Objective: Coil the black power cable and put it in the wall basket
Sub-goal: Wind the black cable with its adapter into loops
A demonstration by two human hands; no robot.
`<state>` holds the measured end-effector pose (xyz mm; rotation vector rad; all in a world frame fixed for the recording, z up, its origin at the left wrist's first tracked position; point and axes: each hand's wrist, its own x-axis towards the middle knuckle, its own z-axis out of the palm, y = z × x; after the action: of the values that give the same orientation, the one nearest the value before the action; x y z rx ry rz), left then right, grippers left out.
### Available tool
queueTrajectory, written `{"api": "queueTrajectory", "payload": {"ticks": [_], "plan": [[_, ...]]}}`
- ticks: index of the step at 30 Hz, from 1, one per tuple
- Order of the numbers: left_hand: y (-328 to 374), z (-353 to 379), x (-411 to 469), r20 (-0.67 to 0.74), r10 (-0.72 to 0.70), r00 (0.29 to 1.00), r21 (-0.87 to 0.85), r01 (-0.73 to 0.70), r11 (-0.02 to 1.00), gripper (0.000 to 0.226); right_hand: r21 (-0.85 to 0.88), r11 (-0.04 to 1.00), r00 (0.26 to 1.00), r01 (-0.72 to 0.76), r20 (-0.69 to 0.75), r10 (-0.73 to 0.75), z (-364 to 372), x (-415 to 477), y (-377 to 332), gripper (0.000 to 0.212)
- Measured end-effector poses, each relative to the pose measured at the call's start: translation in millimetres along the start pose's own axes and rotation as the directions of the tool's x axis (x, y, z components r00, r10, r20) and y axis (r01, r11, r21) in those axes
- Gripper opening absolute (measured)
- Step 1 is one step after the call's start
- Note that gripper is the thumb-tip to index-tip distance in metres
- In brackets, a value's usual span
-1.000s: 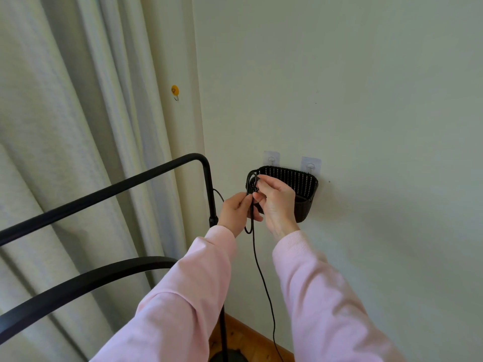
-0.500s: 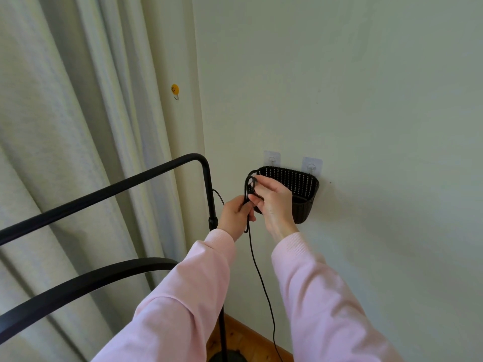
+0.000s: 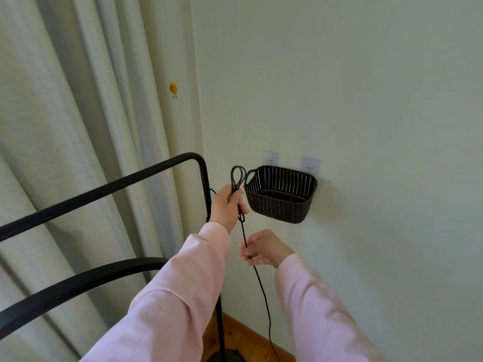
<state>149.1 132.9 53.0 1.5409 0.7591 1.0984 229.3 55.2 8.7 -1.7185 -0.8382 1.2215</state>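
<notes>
One wall basket [image 3: 277, 210] hangs just right of the left hand [image 3: 226, 205], with nothing in it yet. That hand grips the few loops of black power cable [image 3: 244, 237] made so far. The right hand [image 3: 265, 248], beside it a second ago, has dropped below and pinches the hanging run. It is likely fetching another length, as much remains to coil.
</notes>
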Motion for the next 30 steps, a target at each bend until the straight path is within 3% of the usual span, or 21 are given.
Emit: {"api": "queueTrajectory", "payload": {"ticks": [3, 6, 9, 13, 20, 25, 28, 30], "plan": [[4.9, -1.6, -0.4, -0.023, 0.024, 0.999, -0.005, -0.024, 1.0, 0.03, -0.106, 0.989, 0.994, -0.108, -0.037, 0.105, -1.7, 6.6, 12.8, 0.025], [2.4, -3.2, -0.4, -0.026, 0.03, 0.999, 0.057, -0.029, 0.998, 0.029, -0.045, 0.994, 0.987, -0.101, -0.131, 0.095, -7.8, 4.8, 18.9, 0.025], [-4.7, -4.9, -1.0, -0.017, 0.059, 0.998, 0.181, -0.055, 0.982, 0.022, -0.018, 1.0, 0.974, 0.012, -0.228, -0.016, -17.5, -1.8, 14.9, 0.024], [-6.6, -5.5, -1.1, 0.006, 0.063, 0.998, 0.289, -0.062, 0.955, 0.017, -0.051, 0.987, 0.956, 0.15, -0.248, -0.158, -23.5, -12.9, 4.6, 0.019], [-3.4, -5.9, -1.8, 0.124, 0.051, 0.991, 0.39, -0.096, 0.916, 0.029, 0.018, 0.92, 0.879, 0.39, -0.305, -0.367, -22.9, -26.6, -23.4, 0.024], [4.8, -2.4, -5.0, 0.244, 0.049, 0.968, 0.372, -0.14, 0.918, 0.032, 0.061, 0.877, 0.826, 0.476, -0.373, -0.422, -19.1, -30.7, -40.9, 0.028], [7.7, -3.0, -5.6, 0.272, 0.059, 0.96, 0.382, -0.165, 0.909, 0.03, 0.165, 0.849, 0.818, 0.502, -0.408, -0.405, -18.1, -32.9, -50.1, 0.006], [9.0, -4.6, -5.9, 0.265, 0.065, 0.962, 0.376, -0.165, 0.912, 0.032, 0.21, 0.839, 0.818, 0.502, -0.431, -0.381, -18.5, -32.4, -53.4, 0.006]]}}
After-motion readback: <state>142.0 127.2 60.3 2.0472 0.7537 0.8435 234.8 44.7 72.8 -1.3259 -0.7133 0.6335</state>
